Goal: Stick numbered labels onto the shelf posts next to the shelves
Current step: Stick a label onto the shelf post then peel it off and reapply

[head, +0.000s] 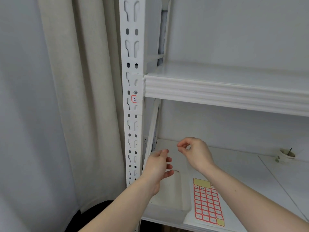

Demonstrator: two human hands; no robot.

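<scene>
A white perforated shelf post (133, 121) rises left of centre. A red-bordered label (134, 99) with a handwritten number is stuck on it, just below the upper shelf's front edge (217, 92). A sheet of red-bordered labels (208, 204) lies flat on the lower shelf (250, 178); a few at its top carry writing. My left hand (160, 166) hovers beside the post with its fingers relaxed, holding nothing. My right hand (196, 152) hovers above the lower shelf with curled fingers, thumb and forefinger tips close together. I see nothing between them.
A translucent plastic tray (170, 196) sits on the lower shelf under my left hand, beside the sheet. A small cup with a stick in it (286, 154) stands at the back right. A curtain (66, 97) hangs left of the post. A dark object (93, 215) lies below.
</scene>
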